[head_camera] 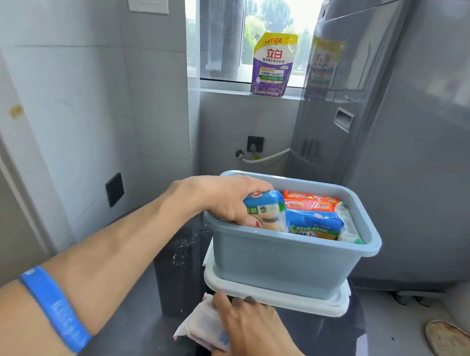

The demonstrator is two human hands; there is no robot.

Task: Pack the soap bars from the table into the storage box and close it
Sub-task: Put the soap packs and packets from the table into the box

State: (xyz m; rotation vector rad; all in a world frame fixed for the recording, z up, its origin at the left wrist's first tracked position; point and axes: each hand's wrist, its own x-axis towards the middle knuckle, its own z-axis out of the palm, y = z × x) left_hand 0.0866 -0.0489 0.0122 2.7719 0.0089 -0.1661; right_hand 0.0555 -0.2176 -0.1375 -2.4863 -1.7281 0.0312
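A grey-blue storage box (286,259) stands on its white lid (278,298) on a dark table (177,265). Inside lie several wrapped soap bars: orange ones (310,201) at the back, a blue one (313,223) in front, a white-green one (347,224) at the right. My left hand (225,197) reaches over the box's left rim and grips a blue-and-yellow soap bar (266,212), held tilted inside the box. My right hand (254,332) is closed on a pink-white soap pack (202,325) lying on the table in front of the box.
A grey washing machine (408,139) stands right behind the box. A purple detergent pouch (273,65) sits on the window sill. Tiled wall runs along the left. A round tan disc (456,349) lies on the floor at right.
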